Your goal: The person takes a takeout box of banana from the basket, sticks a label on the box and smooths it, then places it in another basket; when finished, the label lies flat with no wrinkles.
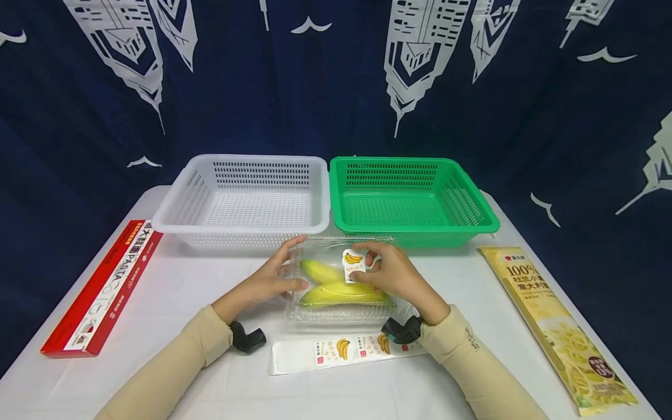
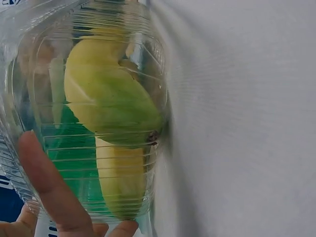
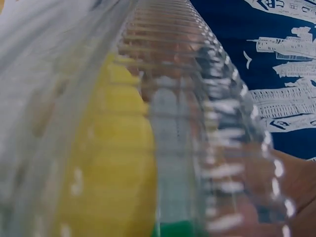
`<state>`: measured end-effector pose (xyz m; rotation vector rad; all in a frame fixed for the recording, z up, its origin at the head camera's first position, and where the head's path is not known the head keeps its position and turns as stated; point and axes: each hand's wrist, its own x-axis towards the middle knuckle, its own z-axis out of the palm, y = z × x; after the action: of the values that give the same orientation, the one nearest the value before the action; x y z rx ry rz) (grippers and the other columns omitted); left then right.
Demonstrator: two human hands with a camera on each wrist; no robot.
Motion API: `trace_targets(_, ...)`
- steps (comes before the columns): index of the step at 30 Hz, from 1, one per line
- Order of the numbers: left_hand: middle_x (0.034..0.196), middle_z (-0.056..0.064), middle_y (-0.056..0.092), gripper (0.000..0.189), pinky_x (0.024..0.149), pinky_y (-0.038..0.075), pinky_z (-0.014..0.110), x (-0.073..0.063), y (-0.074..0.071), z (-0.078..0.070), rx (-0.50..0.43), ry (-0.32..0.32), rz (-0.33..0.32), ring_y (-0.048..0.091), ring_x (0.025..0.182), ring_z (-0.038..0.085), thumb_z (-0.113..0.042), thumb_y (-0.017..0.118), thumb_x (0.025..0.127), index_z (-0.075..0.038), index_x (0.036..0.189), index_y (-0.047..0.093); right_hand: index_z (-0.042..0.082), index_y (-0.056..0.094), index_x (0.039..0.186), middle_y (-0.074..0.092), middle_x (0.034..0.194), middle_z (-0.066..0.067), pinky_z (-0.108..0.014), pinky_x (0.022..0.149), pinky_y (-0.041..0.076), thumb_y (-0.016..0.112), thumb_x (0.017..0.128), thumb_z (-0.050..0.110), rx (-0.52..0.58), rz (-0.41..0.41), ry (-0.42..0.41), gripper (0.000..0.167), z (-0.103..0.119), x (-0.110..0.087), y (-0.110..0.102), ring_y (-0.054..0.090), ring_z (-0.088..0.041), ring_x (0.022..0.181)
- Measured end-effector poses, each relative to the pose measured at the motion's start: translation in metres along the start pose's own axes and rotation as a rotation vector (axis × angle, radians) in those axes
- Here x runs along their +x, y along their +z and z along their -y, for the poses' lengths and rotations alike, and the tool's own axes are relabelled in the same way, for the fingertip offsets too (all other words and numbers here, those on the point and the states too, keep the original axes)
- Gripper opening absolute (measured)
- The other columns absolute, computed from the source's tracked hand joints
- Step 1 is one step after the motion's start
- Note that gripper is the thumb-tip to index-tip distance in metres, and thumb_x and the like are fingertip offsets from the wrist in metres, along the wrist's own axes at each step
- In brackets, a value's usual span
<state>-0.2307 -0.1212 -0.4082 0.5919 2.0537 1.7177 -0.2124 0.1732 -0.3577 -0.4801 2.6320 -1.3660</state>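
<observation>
A clear plastic clamshell box (image 1: 320,318) with bananas (image 1: 336,293) inside stands at the middle of the table, its ribbed wall close up in both wrist views. My left hand (image 1: 262,284) grips the box's left end, thumb towards the front and fingers spread along the side. Over the lid, my right hand (image 1: 396,273) pinches a white banana sticker (image 1: 354,260) between thumb and fingers, with the sticker overlapping the lid in the head view. Just in front of the box lies a strip of banana stickers (image 1: 296,354), partly covered by the right wrist camera.
Behind the box, a white basket (image 1: 252,229) and a green basket (image 1: 415,224) stand side by side. A red pasta box (image 1: 79,315) lies along the left table edge. On the right is a yellow pasta bag (image 1: 556,326). A dark blue printed curtain (image 1: 325,87) hangs behind.
</observation>
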Motion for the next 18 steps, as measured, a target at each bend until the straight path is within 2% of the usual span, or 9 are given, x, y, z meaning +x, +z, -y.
trace_targets(5,0.175,0.033,0.006,0.103,0.070,0.057,0.038,0.000,0.000,0.000,-0.003,-0.003,-0.010,0.019,0.154,0.067,-0.014,0.075,0.092,-0.019,0.173,0.012,-0.008,0.056,0.149,0.058,0.105,-0.015,-0.035,0.064,0.063,0.080,0.095,0.002,0.103,0.121,-0.032,0.059,0.000,-0.004,-0.015,0.061,-0.020,0.070)
trace_targets(10,0.175,0.031,0.005,0.100,0.071,0.056,0.037,-0.001,0.000,-0.001,-0.002,-0.021,-0.020,0.019,0.155,0.065,-0.014,0.076,0.092,-0.021,0.173,0.017,-0.007,0.052,0.152,0.060,0.123,-0.025,-0.041,0.081,0.065,0.072,0.101,0.005,0.150,0.239,-0.112,0.057,-0.004,-0.008,-0.042,0.069,-0.031,0.093)
trace_targets(14,0.176,0.029,0.001,0.096,0.074,0.056,0.038,-0.002,-0.001,-0.002,0.005,-0.028,-0.019,0.018,0.156,0.063,-0.014,0.076,0.093,-0.021,0.172,0.020,-0.010,0.050,0.152,0.060,0.129,-0.030,-0.039,0.084,0.065,0.066,0.105,0.005,0.174,0.224,-0.152,0.052,-0.012,-0.012,-0.069,0.070,-0.031,0.100)
trace_targets(16,0.177,0.027,0.000,0.095,0.074,0.056,0.037,-0.002,0.000,-0.002,0.004,-0.031,-0.021,0.019,0.156,0.062,-0.013,0.075,0.094,-0.021,0.172,0.023,-0.010,0.049,0.152,0.062,0.129,-0.030,-0.037,0.085,0.064,0.064,0.107,0.005,0.194,0.188,-0.156,0.050,-0.018,-0.015,-0.083,0.071,-0.028,0.101)
trace_targets(18,0.177,0.027,0.001,0.094,0.073,0.056,0.037,-0.002,0.000,-0.002,-0.001,-0.030,-0.020,0.020,0.156,0.062,-0.012,0.075,0.094,-0.020,0.171,0.024,-0.005,0.052,0.152,0.065,0.127,-0.025,-0.036,0.085,0.064,0.061,0.108,0.004,0.228,0.144,-0.160,0.046,-0.025,-0.018,-0.097,0.072,-0.024,0.100)
